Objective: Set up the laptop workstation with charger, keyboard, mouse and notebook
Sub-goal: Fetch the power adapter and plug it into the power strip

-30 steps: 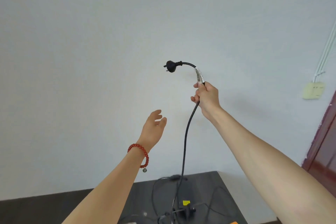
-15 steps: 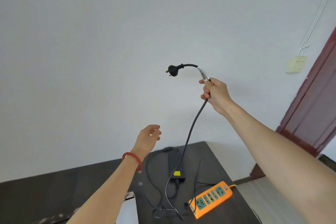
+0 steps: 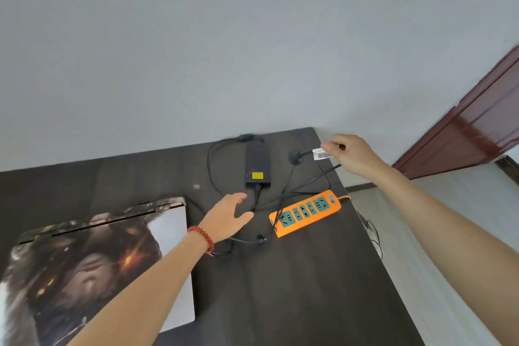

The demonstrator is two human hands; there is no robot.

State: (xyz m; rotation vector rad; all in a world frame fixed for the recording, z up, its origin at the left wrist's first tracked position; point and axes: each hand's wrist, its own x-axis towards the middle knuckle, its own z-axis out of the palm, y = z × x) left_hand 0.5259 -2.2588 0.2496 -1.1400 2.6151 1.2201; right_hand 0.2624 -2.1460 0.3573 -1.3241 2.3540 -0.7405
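My right hand (image 3: 354,156) pinches the charger cable just behind its black plug (image 3: 295,156), at a white barcode tag (image 3: 321,154), low over the far right corner of the dark table (image 3: 295,289). The black charger brick (image 3: 257,164) with a yellow label lies flat near the wall, its cords looping around it. An orange power strip (image 3: 306,212) lies to the right of my left hand (image 3: 229,218), which hovers open over the tangled cords. A closed laptop (image 3: 92,270) with a printed picture on its lid lies at the left.
A dark red door frame (image 3: 471,124) stands at the right beyond the table edge. The pale wall runs directly behind the table. A thin cord hangs off the table's right side (image 3: 375,236).
The view has tipped down from the wall to the table. My right hand has lowered the plug from high in the air to just above the table. My left hand dropped toward the cords.
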